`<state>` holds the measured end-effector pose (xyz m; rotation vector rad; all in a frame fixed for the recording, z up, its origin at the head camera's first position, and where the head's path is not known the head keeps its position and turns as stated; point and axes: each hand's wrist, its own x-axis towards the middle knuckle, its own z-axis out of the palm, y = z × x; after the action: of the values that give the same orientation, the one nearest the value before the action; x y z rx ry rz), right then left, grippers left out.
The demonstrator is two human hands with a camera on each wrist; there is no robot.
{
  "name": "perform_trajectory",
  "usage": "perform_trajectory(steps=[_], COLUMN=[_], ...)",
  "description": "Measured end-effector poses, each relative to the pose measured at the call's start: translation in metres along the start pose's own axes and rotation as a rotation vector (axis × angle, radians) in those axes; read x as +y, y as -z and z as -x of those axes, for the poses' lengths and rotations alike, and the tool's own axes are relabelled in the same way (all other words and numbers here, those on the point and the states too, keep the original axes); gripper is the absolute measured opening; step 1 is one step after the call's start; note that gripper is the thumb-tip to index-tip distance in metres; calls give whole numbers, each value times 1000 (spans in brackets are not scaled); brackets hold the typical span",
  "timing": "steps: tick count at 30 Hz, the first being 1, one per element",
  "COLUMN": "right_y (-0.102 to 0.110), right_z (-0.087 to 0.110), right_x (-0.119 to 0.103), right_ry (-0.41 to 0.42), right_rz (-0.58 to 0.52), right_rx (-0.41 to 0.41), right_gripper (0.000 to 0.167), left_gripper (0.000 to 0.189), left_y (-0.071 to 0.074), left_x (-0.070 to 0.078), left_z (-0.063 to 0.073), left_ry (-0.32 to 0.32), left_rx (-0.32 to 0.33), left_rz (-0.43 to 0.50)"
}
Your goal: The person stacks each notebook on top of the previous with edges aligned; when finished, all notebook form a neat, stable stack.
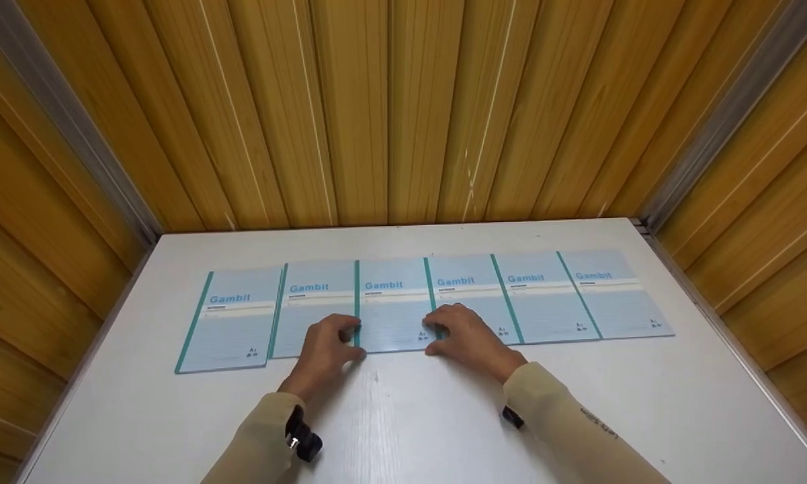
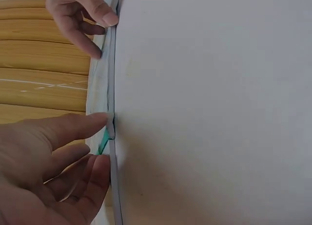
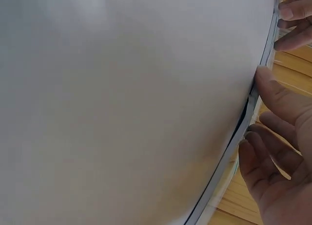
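Several pale blue "Gambit" notebooks with green spines lie side by side in a row. At the third notebook from the left point(image 1: 393, 326), my left hand point(image 1: 326, 346) touches the lower left corner, thumb by the near edge and fingers by the green spine. My right hand point(image 1: 470, 339) is at its lower right corner, thumb on the near edge and fingertips on the cover near the neighbouring spine. Both hands keep a gap between thumb and fingers. The wrist views show the left thumb point(image 2: 85, 125) and right thumb point(image 3: 273, 91) against the notebooks' thin edges.
The row rests on a white table point(image 1: 390, 417). The leftmost notebook point(image 1: 232, 336) sits slightly nearer the front than the others. Wood-patterned panels point(image 1: 403, 114) rise behind the table and at both sides, with grey metal posts point(image 1: 732, 114) in the corners.
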<state>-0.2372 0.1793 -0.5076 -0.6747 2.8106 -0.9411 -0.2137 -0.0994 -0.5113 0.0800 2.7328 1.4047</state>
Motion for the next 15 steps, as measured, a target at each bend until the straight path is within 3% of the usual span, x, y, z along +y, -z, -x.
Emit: perform_trajectory(steps=[5, 9, 12, 15], right_y=[5, 7, 8, 9], right_z=[-1, -1, -1, -1], right_x=[3, 5, 5, 6], right_ry=[63, 147, 186, 194], right_rz=[102, 179, 181, 114], right_rx=[-28, -15, 22, 58], right_gripper=[42, 29, 24, 22], left_gripper=[51, 45, 42, 42], left_y=[2, 3, 3, 3], left_x=[-3, -6, -8, -10], left_z=[-1, -2, -1, 0], left_ry=[-98, -119, -115, -118], left_rx=[-13, -22, -24, -28], left_rz=[-73, -74, -51, -20])
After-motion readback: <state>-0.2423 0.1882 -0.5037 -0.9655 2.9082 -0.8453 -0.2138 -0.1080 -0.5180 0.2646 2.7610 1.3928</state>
